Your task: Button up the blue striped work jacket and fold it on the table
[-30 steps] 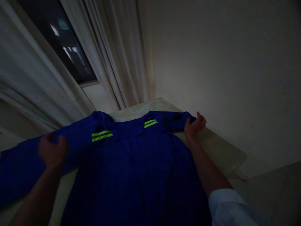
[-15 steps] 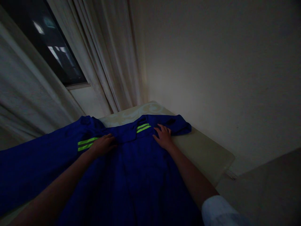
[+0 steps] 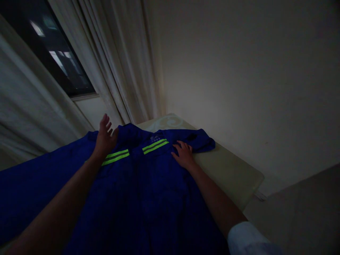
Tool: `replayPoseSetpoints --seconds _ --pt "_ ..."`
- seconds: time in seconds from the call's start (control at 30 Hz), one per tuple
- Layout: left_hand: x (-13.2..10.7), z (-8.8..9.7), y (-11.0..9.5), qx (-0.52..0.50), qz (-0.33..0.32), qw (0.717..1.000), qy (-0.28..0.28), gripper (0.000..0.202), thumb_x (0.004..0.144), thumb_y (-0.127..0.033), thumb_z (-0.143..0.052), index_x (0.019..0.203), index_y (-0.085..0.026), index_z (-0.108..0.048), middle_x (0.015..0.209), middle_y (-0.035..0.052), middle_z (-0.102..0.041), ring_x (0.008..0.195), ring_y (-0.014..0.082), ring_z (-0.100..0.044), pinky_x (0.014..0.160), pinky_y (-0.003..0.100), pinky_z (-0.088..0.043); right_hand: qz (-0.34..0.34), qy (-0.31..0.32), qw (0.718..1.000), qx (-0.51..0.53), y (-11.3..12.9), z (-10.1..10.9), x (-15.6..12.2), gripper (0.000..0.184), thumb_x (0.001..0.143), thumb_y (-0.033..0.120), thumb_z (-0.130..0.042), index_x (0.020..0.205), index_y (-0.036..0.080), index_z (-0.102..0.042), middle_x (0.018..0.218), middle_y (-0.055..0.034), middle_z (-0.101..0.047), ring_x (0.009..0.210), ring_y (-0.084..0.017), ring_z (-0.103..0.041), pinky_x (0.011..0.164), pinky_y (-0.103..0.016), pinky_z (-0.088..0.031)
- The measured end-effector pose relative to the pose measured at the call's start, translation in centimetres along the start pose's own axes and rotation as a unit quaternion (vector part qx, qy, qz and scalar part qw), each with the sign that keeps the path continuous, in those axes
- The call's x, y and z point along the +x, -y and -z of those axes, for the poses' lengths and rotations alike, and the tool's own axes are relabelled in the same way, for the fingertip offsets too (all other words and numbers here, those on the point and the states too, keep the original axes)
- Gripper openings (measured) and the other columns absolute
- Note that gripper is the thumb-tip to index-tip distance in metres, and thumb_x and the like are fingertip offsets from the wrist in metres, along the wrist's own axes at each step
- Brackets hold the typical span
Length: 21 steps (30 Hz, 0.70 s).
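Under both palms, on the pale table, lies a dark blue cloth work jacket with yellow-green stripes. The right hand presses flat; the left hand hovers spread over the shoulder. Smoothing seems underway; next, probably flattening that shoulder.

We see a dark blue jacket with bright yellow-green stripes, a cream table and beige curtains.

Dim, underexposed room; soft light falls on the wall from above; the window shows faint reflected glare; edges bend with wide-angle distortion; foreground blue garment sinks into grainy shadow.
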<state>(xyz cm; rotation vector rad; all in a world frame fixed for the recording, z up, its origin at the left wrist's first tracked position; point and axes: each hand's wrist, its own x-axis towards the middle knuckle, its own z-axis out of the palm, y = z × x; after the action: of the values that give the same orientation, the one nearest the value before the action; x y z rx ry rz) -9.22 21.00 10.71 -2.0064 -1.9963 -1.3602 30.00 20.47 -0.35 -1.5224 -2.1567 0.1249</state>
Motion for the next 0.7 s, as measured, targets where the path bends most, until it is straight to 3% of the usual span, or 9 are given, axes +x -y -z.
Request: replayPoseSetpoints --seconds 0.1,0.17,0.23,0.33,0.43,0.53,0.7 --pt "-4.4 -1.6 1.1 0.122 -0.008 0.984 0.131 0.049 0.102 -0.041 -0.044 0.143 -0.018 -0.057 0.139 0.0142 -0.069 0.124 0.0269 -0.068 0.108 0.041 -0.052 0.006 -0.001 1.0 -0.01 0.2 0.1 0.0 0.041 0.1 0.039 -0.062 0.139 0.026 -0.065 0.154 -0.0143 -0.053 0.137 -0.033 -0.048 0.111 -0.052 -0.034" --pt "-8.1 -2.8 2.3 0.158 -0.001 0.968 0.196 0.045 0.098 -0.043 -0.048 0.129 -0.018 -0.069 0.131 0.0136 -0.074 0.119 0.0309 -0.07 0.109 0.047 -0.052 0.015 -0.003 1.0 -0.016 0.3 0.2 -0.1 0.042 0.101 0.036 -0.06 0.142 0.029 -0.063 0.155 -0.0123 -0.053 0.137 -0.031 -0.048 0.111 -0.05 -0.033" --pt "-10.9 -3.8 3.6 0.184 -0.012 0.956 0.227 0.052 0.098 -0.046 -0.047 0.138 -0.018 -0.066 0.147 0.0149 -0.065 0.132 0.0346 -0.063 0.114 0.053 -0.047 0.019 -0.002 0.999 -0.026 0.3 0.2 -0.1 0.04 0.103 0.029 -0.056 0.142 0.032 -0.063 0.154 -0.0101 -0.054 0.135 -0.029 -0.048 0.11 -0.048 -0.032" --pt "-12.5 -4.5 4.9 0.25 -0.044 0.935 0.246 0.061 0.104 -0.045 -0.032 0.156 -0.018 -0.05 0.165 0.0127 -0.046 0.147 0.0339 -0.048 0.121 0.055 -0.038 -0.017 -0.013 0.998 -0.056 -0.1 0.1 -0.2 0.039 0.103 0.019 -0.049 0.136 0.03 -0.068 0.15 -0.0106 -0.058 0.132 -0.028 -0.051 0.107 -0.047 -0.031" --pt "-12.0 -4.7 5.0 0.28 -0.058 0.925 0.251 0.061 0.105 -0.042 -0.031 0.157 -0.015 -0.047 0.163 0.0144 -0.049 0.145 0.034 -0.05 0.12 0.054 -0.039 -0.058 -0.033 0.995 -0.072 -0.6 -0.2 -0.1 0.043 0.101 0.013 -0.046 0.135 0.027 -0.068 0.146 -0.0127 -0.06 0.129 -0.029 -0.052 0.106 -0.047 -0.03" --pt "-11.6 -4.9 4.2 0.284 -0.054 0.922 0.256 0.058 0.102 -0.036 -0.035 0.153 -0.011 -0.052 0.159 0.0175 -0.053 0.141 0.0345 -0.054 0.118 0.053 -0.041 -0.053 -0.042 0.995 -0.069 -0.9 -0.4 0.0 0.048 0.1 0.01 -0.046 0.14 0.028 -0.065 0.145 -0.0119 -0.061 0.128 -0.028 -0.053 0.106 -0.046 -0.03" --pt "-11.9 -5.6 2.4 0.28 -0.044 0.924 0.257 0.054 0.105 -0.034 -0.034 0.15 -0.01 -0.052 0.156 0.0171 -0.055 0.141 0.0293 -0.053 0.12 0.044 -0.039 -0.054 -0.045 0.995 -0.066 -0.7 -0.3 0.1 0.047 0.098 0.013 -0.049 0.14 0.027 -0.064 0.144 -0.012 -0.062 0.127 -0.028 -0.053 0.105 -0.045 -0.03"
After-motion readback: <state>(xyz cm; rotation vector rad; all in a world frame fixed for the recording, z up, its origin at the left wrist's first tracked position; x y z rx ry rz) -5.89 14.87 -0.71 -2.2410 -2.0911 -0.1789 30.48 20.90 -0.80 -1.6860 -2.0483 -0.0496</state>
